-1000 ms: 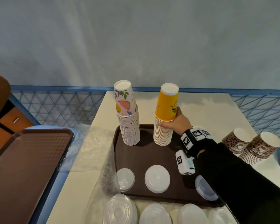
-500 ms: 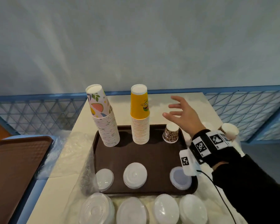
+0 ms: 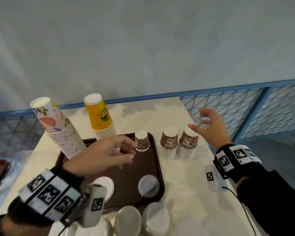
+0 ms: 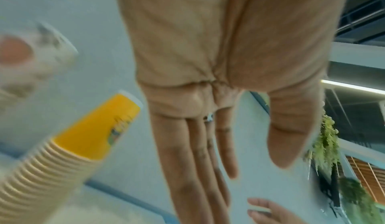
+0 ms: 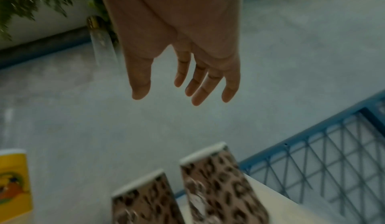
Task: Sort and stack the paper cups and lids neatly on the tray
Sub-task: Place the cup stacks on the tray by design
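right hand (image 3: 209, 126) has swung off the yellow cup stack (image 3: 101, 116) and out past the tray edge; it hovers over the two leopard cup stacks (image 3: 179, 143) on the worktop (image 3: 182, 181), its grip spread wide, fingers apart, holding nothing. left hand (image 3: 107, 152), absent a second ago, now reaches over the tray (image 3: 153, 167), fingers straight and empty, tips just short of the single leopard cup (image 3: 141, 141) standing upside down at the tray's far right corner.

judgement: large cups are sorted; the leopard stacks come next, to join that lone cup.

left of the left hand: the floral cup stack (image 3: 61, 130), leaning, and the yellow one, both on the tray. below the left wrist: two lids (image 3: 148, 185) on the tray, more lids (image 3: 143, 218) on the worktop at the near edge.

in the way: the lone cup sits where a stack must land; the leaning floral stack could tip if brushed.
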The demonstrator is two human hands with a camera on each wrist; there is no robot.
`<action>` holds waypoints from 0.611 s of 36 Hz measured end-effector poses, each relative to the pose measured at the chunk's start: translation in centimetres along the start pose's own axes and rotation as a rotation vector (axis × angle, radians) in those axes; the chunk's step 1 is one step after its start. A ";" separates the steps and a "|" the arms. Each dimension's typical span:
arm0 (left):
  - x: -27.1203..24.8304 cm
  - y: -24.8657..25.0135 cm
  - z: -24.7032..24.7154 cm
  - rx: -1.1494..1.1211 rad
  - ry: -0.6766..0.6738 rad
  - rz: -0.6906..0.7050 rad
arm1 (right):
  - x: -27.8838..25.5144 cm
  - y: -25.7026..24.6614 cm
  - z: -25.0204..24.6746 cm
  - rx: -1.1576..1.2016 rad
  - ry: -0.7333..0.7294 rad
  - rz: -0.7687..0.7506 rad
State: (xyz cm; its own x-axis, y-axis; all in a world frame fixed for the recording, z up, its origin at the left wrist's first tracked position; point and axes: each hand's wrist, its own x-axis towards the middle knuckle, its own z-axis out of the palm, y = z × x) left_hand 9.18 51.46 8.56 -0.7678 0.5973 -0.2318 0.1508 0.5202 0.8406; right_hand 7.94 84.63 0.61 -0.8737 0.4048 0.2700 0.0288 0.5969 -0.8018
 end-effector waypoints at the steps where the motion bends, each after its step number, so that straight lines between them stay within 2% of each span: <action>1: 1.8 1.0 0.7 -0.058 0.019 -0.016 | 0.0 1.0 0.1 -0.020 -0.031 0.021; 5: 10.2 0.6 3.4 -0.235 0.101 -0.138 | -0.3 4.1 1.3 -0.026 -0.154 0.123; 10: 17.2 -2.3 7.7 -0.223 0.115 -0.328 | -0.6 7.8 3.5 -0.002 -0.286 0.255; 15: 19.5 -4.4 11.7 -0.094 0.139 -0.346 | -1.0 9.1 4.5 -0.027 -0.376 0.298; 22: 20.2 -5.4 13.4 -0.125 0.178 -0.301 | -1.0 9.9 5.2 0.009 -0.405 0.375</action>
State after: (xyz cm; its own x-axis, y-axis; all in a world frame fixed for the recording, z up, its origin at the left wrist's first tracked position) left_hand 1.23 68.91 -7.18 -0.8642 0.3079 -0.3980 -0.1665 0.5714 0.8036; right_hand 6.59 86.46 -10.37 -0.9215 0.2886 -0.2598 0.3709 0.4563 -0.8088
